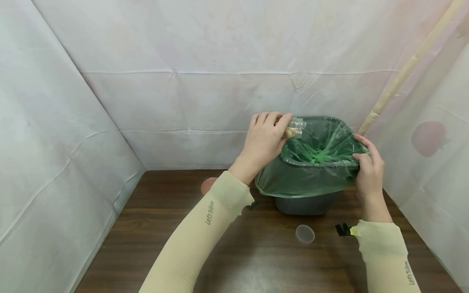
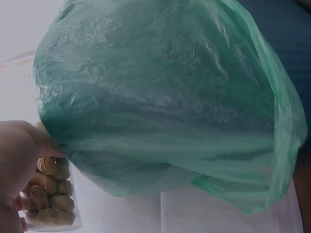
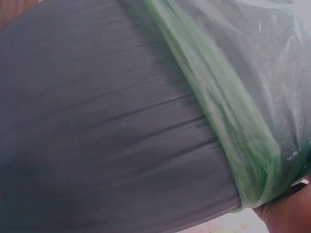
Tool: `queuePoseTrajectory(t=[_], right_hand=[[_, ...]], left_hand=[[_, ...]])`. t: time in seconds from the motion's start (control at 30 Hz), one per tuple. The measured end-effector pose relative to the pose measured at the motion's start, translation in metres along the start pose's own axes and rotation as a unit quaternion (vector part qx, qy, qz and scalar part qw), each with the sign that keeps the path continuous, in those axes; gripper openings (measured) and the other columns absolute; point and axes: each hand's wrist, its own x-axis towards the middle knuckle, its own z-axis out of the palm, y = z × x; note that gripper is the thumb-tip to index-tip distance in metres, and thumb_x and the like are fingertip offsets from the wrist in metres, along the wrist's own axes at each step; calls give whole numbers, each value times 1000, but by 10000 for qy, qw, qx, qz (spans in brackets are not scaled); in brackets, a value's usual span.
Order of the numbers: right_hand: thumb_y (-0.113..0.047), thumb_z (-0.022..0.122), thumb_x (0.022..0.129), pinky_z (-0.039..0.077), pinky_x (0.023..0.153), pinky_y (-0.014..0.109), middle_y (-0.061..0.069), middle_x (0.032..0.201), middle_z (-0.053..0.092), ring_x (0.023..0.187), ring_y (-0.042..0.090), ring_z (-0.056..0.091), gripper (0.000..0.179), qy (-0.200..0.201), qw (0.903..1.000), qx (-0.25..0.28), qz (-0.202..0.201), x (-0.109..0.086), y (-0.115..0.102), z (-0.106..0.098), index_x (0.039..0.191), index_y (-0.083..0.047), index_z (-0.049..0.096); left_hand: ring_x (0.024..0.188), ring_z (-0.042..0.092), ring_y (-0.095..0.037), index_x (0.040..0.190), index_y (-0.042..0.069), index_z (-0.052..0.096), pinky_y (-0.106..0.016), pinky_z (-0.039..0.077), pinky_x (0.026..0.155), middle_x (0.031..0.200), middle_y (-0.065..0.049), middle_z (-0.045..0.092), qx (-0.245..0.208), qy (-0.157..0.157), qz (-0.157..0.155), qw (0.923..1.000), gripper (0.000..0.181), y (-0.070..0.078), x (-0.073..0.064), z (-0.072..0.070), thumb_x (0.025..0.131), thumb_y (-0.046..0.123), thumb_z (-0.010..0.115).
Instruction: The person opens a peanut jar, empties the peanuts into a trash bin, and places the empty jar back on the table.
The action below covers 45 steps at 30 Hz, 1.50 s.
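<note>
My left hand (image 1: pixel 264 136) grips a clear jar (image 1: pixel 297 124) at the left rim of a bin. The jar is tipped on its side, its mouth toward the bin's opening. Whole peanuts in their shells (image 2: pixel 48 194) show through its wall in the left wrist view. A green plastic bag (image 1: pixel 304 179) lines the dark grey bin (image 1: pixel 307 206) and is folded down over its outside. On the right side, my right hand (image 1: pixel 369 169) holds the lined rim, thumb and fingers on either side of it.
A clear round lid (image 1: pixel 305 234) lies on the wooden table (image 1: pixel 256 252) in front of the bin. A reddish-orange disc (image 1: pixel 208 185) lies left of it, partly behind the left forearm. White cloth walls (image 1: pixel 205 101) stand close behind and beside; a wrapped pole (image 1: pixel 406 71) leans at the right.
</note>
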Motion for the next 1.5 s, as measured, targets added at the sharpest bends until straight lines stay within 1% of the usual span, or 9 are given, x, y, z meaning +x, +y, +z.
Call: queuePoseTrajectory(t=[0.13, 0.3, 0.53, 0.8, 1.0, 1.07, 1.23, 1.33, 1.5], right_hand=[[-20, 36, 106, 23, 127, 37, -7, 168, 47, 156, 9, 32, 57, 88, 9999, 29, -62, 0, 4, 0, 157, -26, 61], [-20, 37, 105, 27, 121, 33, -3, 166, 50, 152, 13, 39, 56, 170, 9997, 100, -141, 1, 6, 1, 156, -25, 63], [-22, 37, 105, 29, 119, 32, -1, 165, 52, 149, 13, 43, 55, 259, 9993, 65, -255, 0, 6, 1, 154, -24, 65], [-22, 36, 105, 29, 118, 32, -4, 166, 51, 147, 13, 42, 57, 296, 9995, -104, -73, -1, 6, 0, 155, -27, 63], [-20, 35, 106, 29, 107, 31, -4, 165, 52, 130, 16, 46, 57, 366, 9991, -127, -163, 0, 8, 1, 154, -26, 64], [-19, 35, 106, 30, 108, 31, -4, 164, 53, 130, 16, 47, 57, 371, 9991, -102, -178, 1, 9, 2, 154, -25, 64], [-18, 35, 105, 31, 114, 30, -3, 164, 53, 142, 14, 46, 57, 399, 9990, -78, -179, 1, 9, 3, 154, -24, 64], [-18, 35, 104, 30, 116, 30, -2, 164, 54, 145, 13, 45, 58, 433, 9988, -84, -221, 1, 9, 3, 154, -24, 65], [-19, 35, 104, 29, 117, 31, 0, 165, 54, 147, 12, 43, 58, 462, 9985, -115, -284, 2, 9, 4, 153, -23, 65]], left_hand=[[125, 62, -27, 149, 19, 64, -44, 46, 109, 137, -4, 68, 156, -22, 77, 9998, 45, 5, 3, 3, 106, 28, 74], [129, 59, -27, 150, 22, 63, -45, 41, 117, 138, -4, 67, 429, -111, 153, 9989, 41, 9, 6, 4, 109, 19, 66], [139, 54, -28, 154, 25, 59, -50, 32, 128, 144, -6, 64, 561, -266, 298, 9976, 48, 16, 12, 5, 108, 10, 61], [137, 56, -28, 151, 25, 62, -50, 33, 128, 142, -6, 65, 630, -114, 362, 9973, 45, 23, 17, 2, 108, 11, 61], [138, 56, -30, 148, 26, 65, -53, 34, 128, 142, -6, 65, 855, 23, 456, 9953, 41, 25, 19, 6, 110, 11, 61], [140, 56, -31, 148, 27, 66, -53, 34, 128, 142, -6, 66, 980, 15, 507, 9939, 40, 25, 19, 8, 111, 12, 62], [144, 55, -32, 148, 28, 65, -52, 29, 131, 142, -6, 66, 1185, -71, 649, 9908, 41, 26, 19, 11, 112, 9, 59], [144, 54, -31, 149, 28, 64, -51, 27, 132, 142, -5, 65, 1314, -101, 716, 9887, 43, 27, 19, 11, 113, 8, 58], [143, 55, -30, 150, 29, 63, -50, 27, 132, 141, -5, 65, 1531, -162, 835, 9845, 39, 29, 19, 10, 114, 13, 56]])
